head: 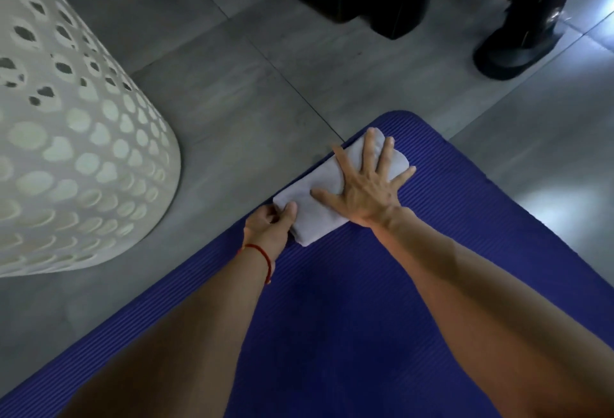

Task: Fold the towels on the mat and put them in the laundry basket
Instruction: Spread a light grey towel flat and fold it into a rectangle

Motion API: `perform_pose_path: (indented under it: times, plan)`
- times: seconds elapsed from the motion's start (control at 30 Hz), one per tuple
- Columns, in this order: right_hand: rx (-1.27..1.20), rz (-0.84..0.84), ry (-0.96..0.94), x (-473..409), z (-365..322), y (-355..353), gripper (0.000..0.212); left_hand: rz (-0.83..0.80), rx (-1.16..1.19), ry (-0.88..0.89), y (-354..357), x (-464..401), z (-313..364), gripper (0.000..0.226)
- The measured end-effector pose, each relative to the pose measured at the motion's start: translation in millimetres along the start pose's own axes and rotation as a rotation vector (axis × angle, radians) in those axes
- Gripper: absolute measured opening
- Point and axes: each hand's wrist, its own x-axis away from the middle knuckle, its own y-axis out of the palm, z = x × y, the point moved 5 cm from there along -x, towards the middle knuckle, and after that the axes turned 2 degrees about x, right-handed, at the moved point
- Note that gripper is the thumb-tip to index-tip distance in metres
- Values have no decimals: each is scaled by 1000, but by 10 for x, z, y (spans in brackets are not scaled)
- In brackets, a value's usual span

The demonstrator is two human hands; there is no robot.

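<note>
White terry cloth, folded into a compact oblong, forms the towel (pixel 332 185) under both hands. The right hand (pixel 363 185) lies flat on top of it with all fingers straight and spread, palm pressing the far half down; this grip is open and holds nothing by curling. The left hand (pixel 270 223) works the near left end of the towel: thumb on top, fingers curled beneath the edge, so this grip is closed on the cloth in a pinch. A thin red string bracelet (pixel 262 256) circles the left wrist.

The towel rests on the blue mat (pixel 349 301), close to its far left corner and running along the mat's left edge. The mat surface is ribbed in fine parallel lines, and its far corner is rounded. Both bare forearms extend across the mat from the lower edge of the view.

The mat lies on a grey tiled floor (pixel 232 85) with dark grout lines. To the left of the mat, apart from it, stands the white laundry basket (pixel 73 138), its plastic wall perforated with round holes; only its lower wall and base are in view, so its contents cannot be told. At the far side of the floor stand black glossy furniture legs (pixel 518 45), well apart from the mat.
</note>
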Motion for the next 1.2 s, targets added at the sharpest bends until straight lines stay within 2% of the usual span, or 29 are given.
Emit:
perform_pose_path:
  times: [0.03, 0.1, 0.17, 0.2, 0.23, 0.3, 0.4, 0.43, 0.53, 0.63, 1.2]
  plan:
    - [-48, 1, -6, 41, -9, -58, 106, -1, -9, 2, -37, 34, 31, 45]
    - [-182, 113, -45, 295, -25, -204, 95, 21, -6, 14, -164, 219, 81, 67]
    - [-287, 246, -110, 799, -59, -190, 79, 51, -45, 67, -391, 613, -30, 68]
    - [-311, 264, -147, 1152, -109, -60, 73, 83, -146, 91, -541, 891, -190, 64]
    - [-314, 238, -184, 1551, -192, 128, 69, 98, -283, 101, -698, 1186, -424, 63]
    - [-236, 83, -332, 2389, -492, 607, 69, 57, -560, 51, -1029, 1842, -1007, 75]
    - [-31, -137, -647, 3323, -1107, 1216, 82, -73, -805, -96, -1462, 2622, -1921, 104]
    - [9, -219, -666, 3492, -1299, 1350, 89, -91, -838, -145, -1578, 2788, -2137, 110]
    - [223, -449, -527, 3766, -1706, 1631, 122, -108, -864, -236, -1739, 3006, -2453, 124]
    - [428, -500, -432, 3845, -1866, 1740, 143, -107, -866, -238, -1712, 2987, -2525, 132]
    - [544, -463, -357, 3800, -1893, 1783, 147, -117, -756, -168, -1672, 2882, -2650, 136]
